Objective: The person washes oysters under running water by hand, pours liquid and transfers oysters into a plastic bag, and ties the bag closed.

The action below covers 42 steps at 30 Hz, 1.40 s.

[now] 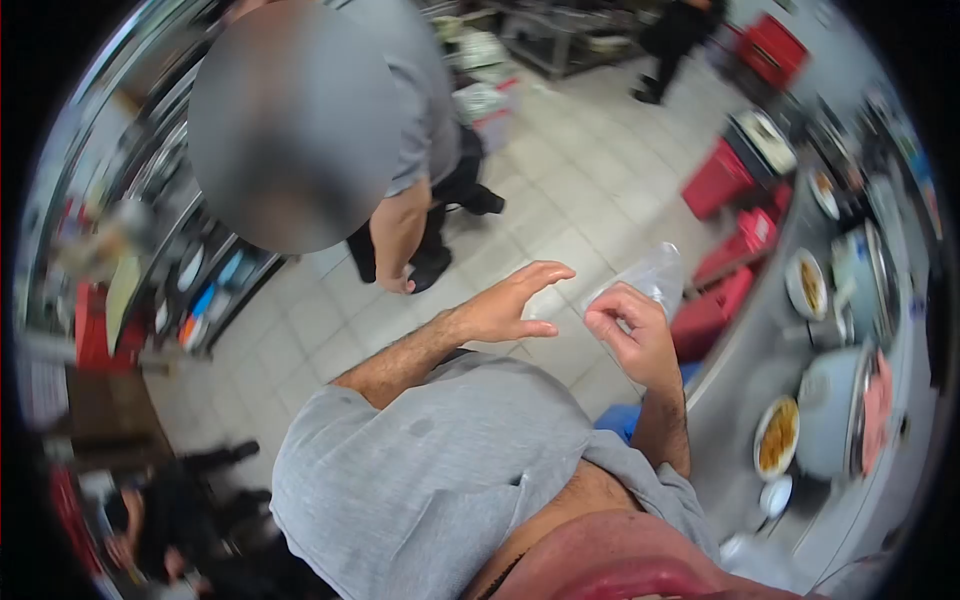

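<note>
In front of my chest, my left hand (pixel 515 303) is held out with its fingers and thumb apart and nothing between them. Close beside it, my right hand (pixel 634 335) is closed in a pinch on a piece of clear plastic film (pixel 657 272). The thin film hangs out beyond the knuckles over the floor. Whether it is a bag or a glove, I cannot tell. A small gap separates the two hands.
To the right runs a metal counter (pixel 712 425) with bowls of food (pixel 777 438) and a rounded white appliance (pixel 832 412). Red bins (pixel 720 178) stand along it. A person in a grey shirt (pixel 425 120) stands ahead left, near shelving. Others are farther off.
</note>
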### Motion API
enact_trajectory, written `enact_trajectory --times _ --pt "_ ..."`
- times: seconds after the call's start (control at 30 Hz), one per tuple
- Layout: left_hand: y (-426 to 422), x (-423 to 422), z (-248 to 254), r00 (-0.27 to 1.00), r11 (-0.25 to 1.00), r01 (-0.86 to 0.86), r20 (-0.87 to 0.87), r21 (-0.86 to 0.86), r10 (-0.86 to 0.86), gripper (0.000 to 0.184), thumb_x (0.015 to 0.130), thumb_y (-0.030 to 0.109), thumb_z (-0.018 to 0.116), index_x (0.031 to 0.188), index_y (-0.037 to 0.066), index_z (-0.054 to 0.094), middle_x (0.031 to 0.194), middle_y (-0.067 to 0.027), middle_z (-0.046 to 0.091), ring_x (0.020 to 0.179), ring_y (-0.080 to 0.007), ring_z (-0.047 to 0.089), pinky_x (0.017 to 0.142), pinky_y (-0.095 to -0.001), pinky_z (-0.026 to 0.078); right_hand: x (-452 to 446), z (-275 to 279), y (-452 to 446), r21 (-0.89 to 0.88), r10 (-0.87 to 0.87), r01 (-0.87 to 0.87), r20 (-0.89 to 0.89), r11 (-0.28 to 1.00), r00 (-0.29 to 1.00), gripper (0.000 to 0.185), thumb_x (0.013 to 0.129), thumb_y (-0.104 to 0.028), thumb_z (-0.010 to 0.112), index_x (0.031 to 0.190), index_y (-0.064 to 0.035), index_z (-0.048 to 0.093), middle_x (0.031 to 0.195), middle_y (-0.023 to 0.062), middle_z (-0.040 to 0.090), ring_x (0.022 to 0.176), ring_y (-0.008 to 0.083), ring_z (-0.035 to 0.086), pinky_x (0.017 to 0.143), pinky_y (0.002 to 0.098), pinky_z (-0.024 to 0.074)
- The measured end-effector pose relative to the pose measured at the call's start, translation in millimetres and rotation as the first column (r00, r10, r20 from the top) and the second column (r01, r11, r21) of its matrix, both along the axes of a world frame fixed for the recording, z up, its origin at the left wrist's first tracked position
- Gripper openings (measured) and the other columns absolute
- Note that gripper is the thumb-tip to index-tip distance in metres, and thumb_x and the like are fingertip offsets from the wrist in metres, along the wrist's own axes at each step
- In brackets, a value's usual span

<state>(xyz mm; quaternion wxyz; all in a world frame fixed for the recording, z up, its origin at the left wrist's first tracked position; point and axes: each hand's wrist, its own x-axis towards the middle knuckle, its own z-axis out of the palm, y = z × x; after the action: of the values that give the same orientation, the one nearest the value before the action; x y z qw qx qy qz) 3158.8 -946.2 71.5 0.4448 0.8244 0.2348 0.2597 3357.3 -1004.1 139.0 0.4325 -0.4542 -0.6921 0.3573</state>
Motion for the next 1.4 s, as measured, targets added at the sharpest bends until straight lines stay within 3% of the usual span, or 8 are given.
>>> enact_trajectory --times 0.13,0.3,0.57,0.77,0.9,1.0,1.13,1.4 --pt "-30.0 -138.0 -6.7 0.963 0.964 -0.264 0.061 0.020 0.262 0.072 0.067 0.027 0.074 0.127 0.011 0.037 0.135 -0.0142 0.027 0.125 -0.0300 0.028 0.102 -0.0415 0.027 -139.8 10.9 38.2 -0.118 0.467 -0.541 -0.374 0.833 0.801 0.005 0.083 -0.003 0.055 0.081 0.0014 0.053 0.073 0.0050 0.052 0.061 0.0103 0.050 0.054 0.0235 0.0411" --pt "-104.4 -315.8 -12.8 0.799 0.809 -0.587 0.132 -0.046 0.587 0.054 0.070 0.022 0.073 0.116 0.011 0.049 0.129 -0.0130 0.033 0.122 -0.0274 0.032 0.100 -0.0400 0.028 -366.3 20.9 63.0 -0.187 0.461 -0.871 -0.787 0.455 0.410 0.009 0.085 -0.009 0.055 0.086 -0.0020 0.050 0.072 0.0046 0.051 0.055 0.0095 0.048 0.050 0.0238 0.0410" --pt "-236.7 -519.0 -55.9 -0.113 -0.139 -0.957 0.114 0.253 0.987 0.091 0.056 0.019 0.078 0.130 0.010 0.026 0.136 -0.0177 0.017 0.127 -0.0348 0.017 0.102 -0.0456 0.025 -725.6 -19.5 6.5 -0.329 0.127 -0.930 -0.942 -0.164 0.311 0.006 0.084 -0.009 0.056 0.088 -0.0055 0.054 0.070 0.0011 0.054 0.052 0.0093 0.051 0.052 0.0245 0.0432" --pt "-272.9 -686.0 -86.5 -0.512 -0.542 -0.805 0.181 0.240 0.840 0.039 0.075 0.006 0.060 0.113 0.006 0.048 0.114 -0.0202 0.043 0.109 -0.0291 0.043 0.092 -0.0380 0.036 -955.3 -73.9 -41.9 -0.255 0.120 -0.812 -0.967 -0.524 0.226 0.010 0.084 -0.010 0.057 0.093 -0.0076 0.054 0.075 0.0005 0.055 0.061 0.0064 0.053 0.054 0.0215 0.0434" --pt "-303.9 -794.1 -97.7 -0.817 -0.700 -0.575 0.262 -0.424 0.513 0.017 0.083 0.004 0.054 0.100 0.004 0.052 0.080 -0.0040 0.054 0.074 -0.0104 0.051 0.068 -0.0225 0.041 -1069.9 -81.9 -76.6 -0.414 0.527 -0.772 -0.841 -0.483 0.121 0.038 0.081 -0.013 0.060 0.116 -0.0047 0.046 0.090 0.0063 0.051 0.080 0.0143 0.056 0.072 0.0276 0.0472" --pt "-324.4 -866.6 -74.7 -0.922 -0.856 -0.381 0.217 -0.349 0.322 0.010 0.082 0.003 0.053 0.092 0.003 0.050 0.074 0.0008 0.050 0.066 -0.0062 0.046 0.059 -0.0203 0.039 -1149.6 -89.6 -97.8 -0.113 0.928 -0.978 -0.352 -0.173 -0.124 0.059 0.073 -0.026 0.070 0.121 -0.0051 0.043 0.106 0.0113 0.040 0.087 0.0167 0.049 0.077 0.0292 0.0436" --pt "-353.7 -968.2 -73.1 -0.966 -0.946 -0.234 0.164 -0.226 0.199 0.012 0.077 0.001 0.054 0.087 0.002 0.048 0.070 -0.0003 0.047 0.063 -0.0068 0.044 0.056 -0.0218 0.039 -1213.4 -50.6 -134.1 -0.010 0.909 -0.910 0.022 -0.415 -0.415 0.069 0.068 -0.030 0.073 0.125 -0.0093 0.041 0.103 0.0125 0.037 0.099 0.0223 0.039 0.085 0.0347 0.0382" --pt "-404.8 -1209.2 -74.1 -0.902 -0.862 -0.418 0.022 -0.285 0.430 0.029 0.071 0.003 0.065 0.094 0.004 0.047 0.064 0.0028 0.042 0.058 -0.0065 0.042 0.050 -0.0232 0.037 -1472.4 -152.5 -182.8 0.067 0.925 -0.961 0.295 -0.270 -0.239 0.050 0.071 -0.007 0.061 0.118 -0.0058 0.044 0.080 0.0078 0.051 0.075 0.0217 0.053 0.068 0.0328 0.0455"
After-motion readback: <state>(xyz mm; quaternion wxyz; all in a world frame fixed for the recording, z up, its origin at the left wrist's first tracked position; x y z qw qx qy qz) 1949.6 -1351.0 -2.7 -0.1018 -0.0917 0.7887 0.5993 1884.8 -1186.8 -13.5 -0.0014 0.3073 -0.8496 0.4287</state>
